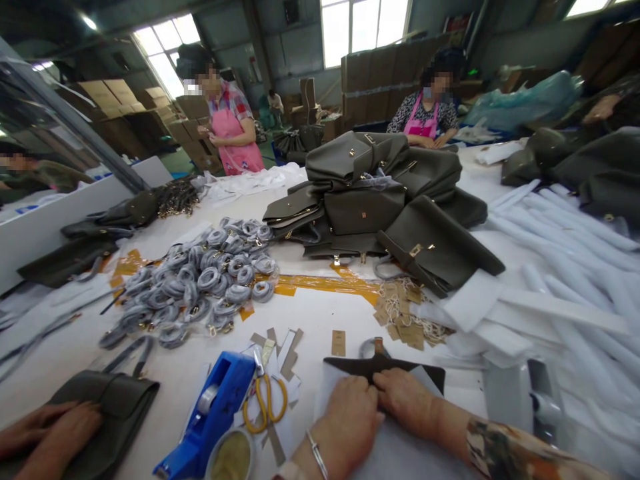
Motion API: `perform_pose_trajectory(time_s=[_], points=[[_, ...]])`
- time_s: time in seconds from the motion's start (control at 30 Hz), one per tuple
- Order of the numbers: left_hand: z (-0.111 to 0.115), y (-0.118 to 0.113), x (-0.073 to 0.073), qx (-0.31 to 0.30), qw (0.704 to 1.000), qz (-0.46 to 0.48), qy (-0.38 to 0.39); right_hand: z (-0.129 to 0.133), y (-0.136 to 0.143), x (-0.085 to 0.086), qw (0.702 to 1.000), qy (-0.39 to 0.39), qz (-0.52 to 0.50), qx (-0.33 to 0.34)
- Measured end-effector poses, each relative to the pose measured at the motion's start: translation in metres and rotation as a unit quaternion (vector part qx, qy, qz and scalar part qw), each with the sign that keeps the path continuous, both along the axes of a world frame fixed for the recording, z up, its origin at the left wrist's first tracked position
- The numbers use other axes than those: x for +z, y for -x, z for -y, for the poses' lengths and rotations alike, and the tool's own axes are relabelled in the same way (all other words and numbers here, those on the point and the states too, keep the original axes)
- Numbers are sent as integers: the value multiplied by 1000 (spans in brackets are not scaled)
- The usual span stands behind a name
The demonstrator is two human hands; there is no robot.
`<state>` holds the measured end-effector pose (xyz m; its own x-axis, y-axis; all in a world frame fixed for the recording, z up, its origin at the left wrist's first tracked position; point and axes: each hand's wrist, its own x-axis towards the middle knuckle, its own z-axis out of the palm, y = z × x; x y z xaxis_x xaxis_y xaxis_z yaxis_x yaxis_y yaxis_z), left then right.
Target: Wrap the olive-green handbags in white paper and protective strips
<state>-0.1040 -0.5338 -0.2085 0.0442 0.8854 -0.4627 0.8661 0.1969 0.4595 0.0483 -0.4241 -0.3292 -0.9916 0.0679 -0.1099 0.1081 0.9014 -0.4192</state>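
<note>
Just right of the bottom middle, my left hand (354, 417), with a silver bangle on the wrist, rests fingers curled at the upper edge of white tissue paper (387, 443). My right hand (407, 398) lies close beside it, fingers bent over the same edge. Under both hands is a dark olive bag (430, 375), its top edge and a small brown tab showing beyond the paper. My fingertips are tucked down, so what they pinch is hidden. A brown card tag (339, 343) lies beyond the bag.
A blue tape dispenser (220, 407), yellow scissors (265, 403) and a round tub (231, 457) stand left. Beyond are wrapped straps (200, 277), piled bags (365, 213) and tags (407, 313). White foam pieces (525, 313) lie right. Another person's hands (65, 427) press a bag at lower left.
</note>
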Motion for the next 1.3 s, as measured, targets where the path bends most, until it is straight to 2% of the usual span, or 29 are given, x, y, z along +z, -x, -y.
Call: perform_pose_trajectory(time_s=[0.03,0.1,0.2,0.3,0.47,0.53,0.67,0.83,0.97,1.2,1.3], points=[[5,2,-14,11,1000,7,9,2,-6,-1,1000,-10,-19,-16],[21,12,-36,-7,999,39,9,7,-24,-2,995,-39,-71,-66],[42,26,-49,-36,997,64,13,18,-54,-1,981,-80,-124,-125],[49,26,-47,-36,998,58,13,27,-67,2,980,-79,-127,-132],[49,16,-48,-14,998,64,-1,35,-49,9,991,-1,-63,-120],[52,15,-51,-1,998,65,3,40,-46,8,993,-3,-40,-115],[56,14,-54,59,997,54,-1,51,-50,3,988,-30,-12,-151],[51,11,-49,115,993,40,-5,46,-49,11,981,4,32,-189],[44,11,-48,115,993,15,8,36,-43,18,980,25,82,-178],[36,9,-50,94,994,-32,37,33,-50,5,985,10,66,-158],[35,8,-51,102,993,-47,42,27,-50,6,984,7,86,-154]])
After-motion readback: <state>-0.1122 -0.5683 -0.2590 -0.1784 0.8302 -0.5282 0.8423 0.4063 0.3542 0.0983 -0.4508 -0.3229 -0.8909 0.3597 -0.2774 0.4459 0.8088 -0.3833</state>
